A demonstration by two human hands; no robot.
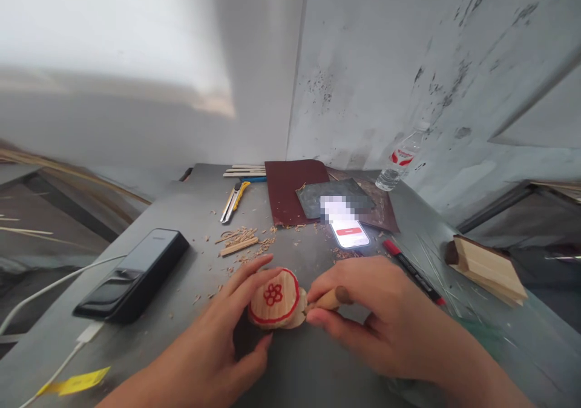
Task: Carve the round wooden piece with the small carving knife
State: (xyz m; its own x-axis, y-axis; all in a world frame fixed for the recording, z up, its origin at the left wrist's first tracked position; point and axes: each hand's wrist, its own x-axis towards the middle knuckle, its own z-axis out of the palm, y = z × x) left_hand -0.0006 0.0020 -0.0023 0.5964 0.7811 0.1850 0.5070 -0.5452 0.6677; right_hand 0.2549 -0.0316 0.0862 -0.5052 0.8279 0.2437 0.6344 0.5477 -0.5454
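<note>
While the round wooden disc [275, 306] with the red flower drawn on it is propped near the front edge of the desk [290, 365], it's steadied by the left hand [222, 341], fingers curled loosely round its left rim. A wooden-handled tool [330, 299] is pinched tight in the right hand [372, 317], its handle lying roughly left-right, tip touching the disc's right edge. Wood shavings [245, 241] are scattered just behind.

You have one wooden disc [275, 306], one phone [348, 232], one power bank [136, 275], one utility knife [235, 201], one red marker [413, 271], one water bottle [402, 160], two sandpaper sheets [290, 193].
</note>
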